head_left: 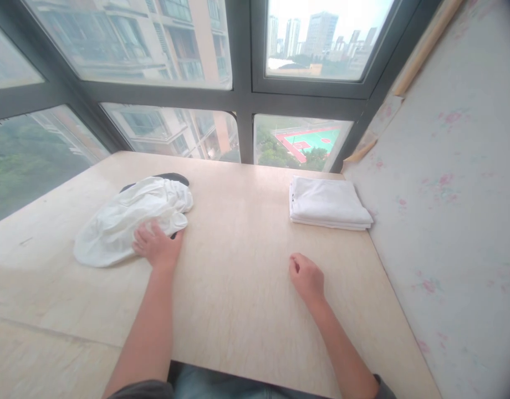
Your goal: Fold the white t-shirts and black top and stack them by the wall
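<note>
On the left of the pale tabletop lies a crumpled white cloth (126, 227), loosely heaped. My left hand (157, 244) rests on its near right edge, fingers spread over the fabric. Something black (176, 177) shows from under the far side of the heap; its kind is hidden. My right hand (307, 277) is curled into a loose fist above the table's right half, with nothing visible in it. Beyond that hand sits a neat stack of folded white cloth (327, 202), apart from the fingers.
The wooden-patterned tabletop (234, 266) runs up to dark-framed windows (242, 100) at the back. A wall with flowered paper (442, 233) bounds the right side, close to the folded stack. The table's near edge is at my lap.
</note>
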Action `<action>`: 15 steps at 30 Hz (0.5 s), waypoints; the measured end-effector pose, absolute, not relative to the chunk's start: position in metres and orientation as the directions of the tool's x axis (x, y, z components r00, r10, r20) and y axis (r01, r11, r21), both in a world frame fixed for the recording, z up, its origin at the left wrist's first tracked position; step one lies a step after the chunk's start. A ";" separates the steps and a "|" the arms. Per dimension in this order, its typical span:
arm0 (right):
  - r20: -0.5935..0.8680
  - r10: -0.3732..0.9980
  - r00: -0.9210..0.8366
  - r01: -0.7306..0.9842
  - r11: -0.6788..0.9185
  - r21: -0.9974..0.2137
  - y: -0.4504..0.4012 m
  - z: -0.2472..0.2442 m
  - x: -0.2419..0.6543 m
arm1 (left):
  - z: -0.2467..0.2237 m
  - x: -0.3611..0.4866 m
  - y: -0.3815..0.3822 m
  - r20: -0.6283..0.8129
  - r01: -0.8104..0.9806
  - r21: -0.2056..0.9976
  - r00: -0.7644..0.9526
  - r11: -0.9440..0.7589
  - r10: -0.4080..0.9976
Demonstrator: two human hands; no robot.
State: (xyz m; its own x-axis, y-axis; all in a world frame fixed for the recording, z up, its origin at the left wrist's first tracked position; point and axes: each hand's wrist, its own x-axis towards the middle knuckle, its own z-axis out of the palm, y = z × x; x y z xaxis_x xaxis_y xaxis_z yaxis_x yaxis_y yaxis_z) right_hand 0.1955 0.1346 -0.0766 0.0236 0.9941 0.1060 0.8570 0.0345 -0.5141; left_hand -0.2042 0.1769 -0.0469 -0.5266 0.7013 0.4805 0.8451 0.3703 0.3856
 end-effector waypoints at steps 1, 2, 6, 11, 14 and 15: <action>0.105 0.994 0.025 0.857 0.032 -0.515 0.135 -0.076 0.195 | -0.048 -0.212 0.177 0.469 0.829 0.389 -0.554 0.403 0.688; 0.104 0.994 0.028 0.855 0.030 -0.518 0.134 -0.075 0.195 | -0.049 -0.219 0.177 0.454 0.814 0.400 -0.575 0.421 0.681; 0.102 0.994 0.033 0.845 0.027 -0.534 0.135 -0.074 0.196 | -0.052 -0.232 0.178 0.458 0.787 0.429 -0.612 0.443 0.645; 0.128 0.991 0.037 0.835 0.040 -0.549 0.136 -0.079 0.196 | -0.055 -0.203 0.158 0.563 0.885 0.408 -0.438 0.226 0.701; 0.144 0.989 0.036 0.835 0.049 -0.548 0.137 -0.081 0.196 | -0.060 -0.146 0.129 0.599 0.932 0.356 -0.177 -0.062 0.781; 0.146 0.989 0.032 0.836 0.053 -0.546 0.137 -0.081 0.196 | -0.062 -0.121 0.116 0.597 0.926 0.338 -0.074 -0.167 0.799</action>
